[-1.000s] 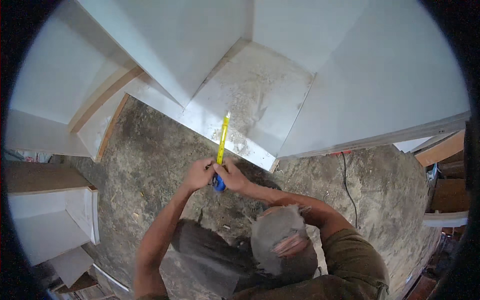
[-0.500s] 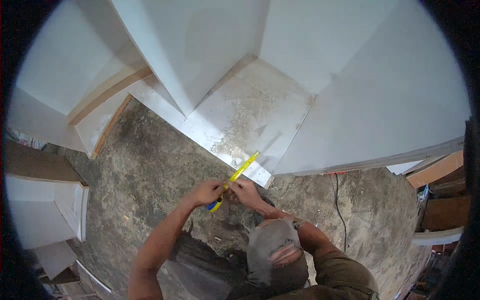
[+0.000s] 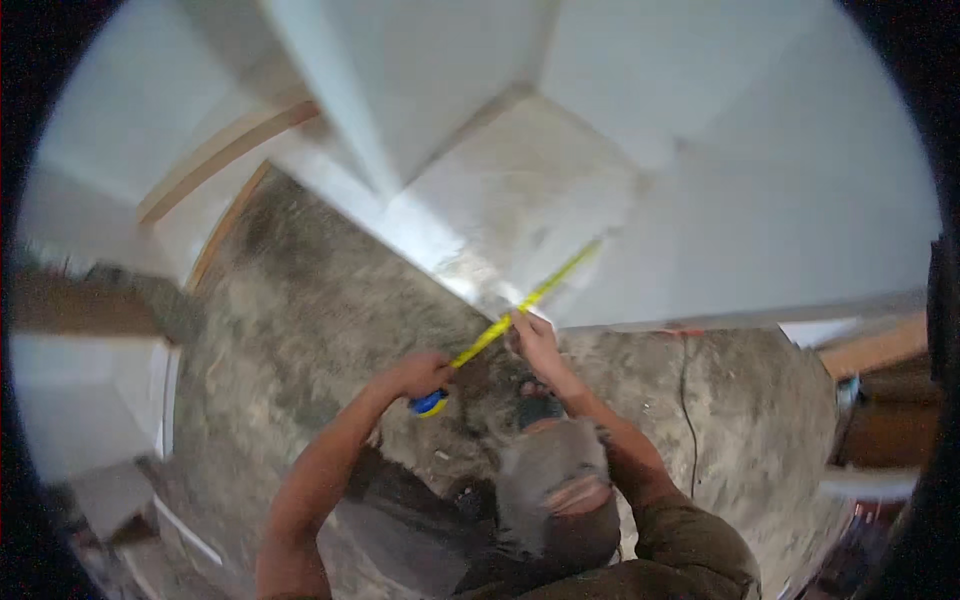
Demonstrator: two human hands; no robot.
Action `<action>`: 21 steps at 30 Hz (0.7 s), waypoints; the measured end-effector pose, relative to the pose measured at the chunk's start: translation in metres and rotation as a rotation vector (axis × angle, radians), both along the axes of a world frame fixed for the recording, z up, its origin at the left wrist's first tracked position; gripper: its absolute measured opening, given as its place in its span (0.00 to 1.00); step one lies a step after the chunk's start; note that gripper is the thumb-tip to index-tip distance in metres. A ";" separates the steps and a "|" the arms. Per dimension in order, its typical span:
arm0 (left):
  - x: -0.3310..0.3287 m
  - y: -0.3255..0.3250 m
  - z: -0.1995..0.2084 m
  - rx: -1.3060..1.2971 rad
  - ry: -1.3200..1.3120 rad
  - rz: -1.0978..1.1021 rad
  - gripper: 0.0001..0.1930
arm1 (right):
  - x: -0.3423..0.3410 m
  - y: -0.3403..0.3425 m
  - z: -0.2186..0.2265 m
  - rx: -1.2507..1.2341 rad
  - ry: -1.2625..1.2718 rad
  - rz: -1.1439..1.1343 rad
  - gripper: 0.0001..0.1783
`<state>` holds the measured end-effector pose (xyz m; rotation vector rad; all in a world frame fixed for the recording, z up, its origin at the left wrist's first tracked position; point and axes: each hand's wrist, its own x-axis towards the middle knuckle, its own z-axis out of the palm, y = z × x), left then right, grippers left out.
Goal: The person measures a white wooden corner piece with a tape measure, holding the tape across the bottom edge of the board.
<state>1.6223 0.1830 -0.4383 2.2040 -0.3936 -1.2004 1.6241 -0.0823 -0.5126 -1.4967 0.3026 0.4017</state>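
Observation:
Closed around a tape measure point(image 3: 430, 404) with a blue and yellow case, my left hand point(image 3: 420, 376) is low over the concrete floor. The yellow blade runs out of it toward the upper right. My right hand point(image 3: 536, 342) pinches the blade partway along, near the front edge of a white cabinet point(image 3: 450, 215). Beyond my fingers, the blade's free end reaches over the cabinet's dusty bottom panel, toward its right side panel. Motion blur hides whether the tip touches anything.
Concrete floor point(image 3: 300, 290) lies around me. On the left are white panels with a curved wooden edge point(image 3: 225, 150) and another white box-shaped unit point(image 3: 85, 400). A black cable point(image 3: 690, 430) crosses the floor on the right, near wooden boards point(image 3: 880, 345).
My right hand has moved away from my left, up and to the right. More yellow blade shows between them, and its end reaches farther over the cabinet.

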 end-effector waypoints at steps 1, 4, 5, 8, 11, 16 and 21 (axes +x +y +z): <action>0.000 -0.004 -0.002 0.011 -0.006 -0.063 0.19 | -0.016 0.008 -0.004 -0.024 0.027 0.103 0.21; -0.003 -0.011 -0.011 0.144 -0.075 -0.162 0.19 | -0.037 0.026 -0.006 -0.236 0.154 0.111 0.20; -0.002 -0.008 -0.013 0.084 -0.091 -0.165 0.19 | -0.035 0.027 -0.003 -0.134 0.239 0.005 0.19; -0.006 0.009 -0.014 0.065 -0.059 0.019 0.22 | -0.011 0.020 0.008 0.049 -0.019 -0.137 0.21; -0.003 0.023 -0.015 -0.039 -0.093 -0.013 0.21 | 0.005 0.014 0.010 -0.111 -0.006 -0.215 0.19; 0.007 0.011 -0.015 -0.148 -0.112 0.002 0.18 | -0.003 0.024 0.015 -0.008 -0.094 -0.121 0.18; 0.009 -0.005 0.007 -0.318 -0.274 0.212 0.17 | -0.030 0.056 0.035 0.099 -0.077 0.176 0.19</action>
